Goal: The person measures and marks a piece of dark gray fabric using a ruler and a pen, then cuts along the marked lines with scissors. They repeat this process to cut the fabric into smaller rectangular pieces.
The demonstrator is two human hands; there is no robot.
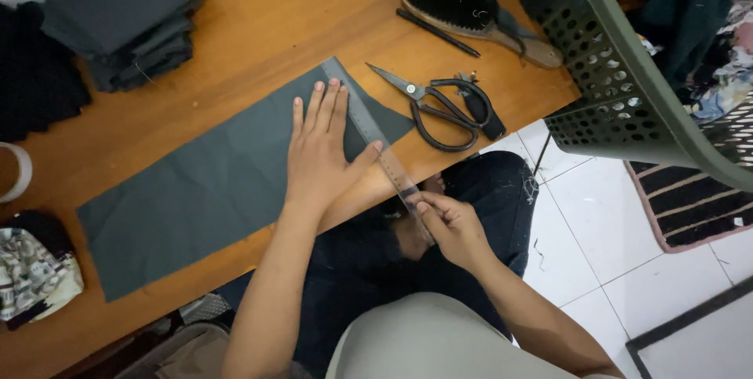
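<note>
A long strip of dark grey cloth (196, 191) lies flat on the wooden table (259, 26). My left hand (321, 148) presses flat on the cloth's right end, fingers spread, thumb against a clear ruler (375, 140) that lies along the cloth's right edge. My right hand (451, 226) pinches the ruler's near end, which sticks out past the table's front edge. Black scissors (435, 108) rest just right of the ruler.
A wooden brush with black bristles (471, 10) and a black pen (438, 32) lie at the back right. Folded grey cloth (125, 14) is stacked back left. A green perforated basket (620, 73) stands right of the table. Patterned fabric (31, 273) sits front left.
</note>
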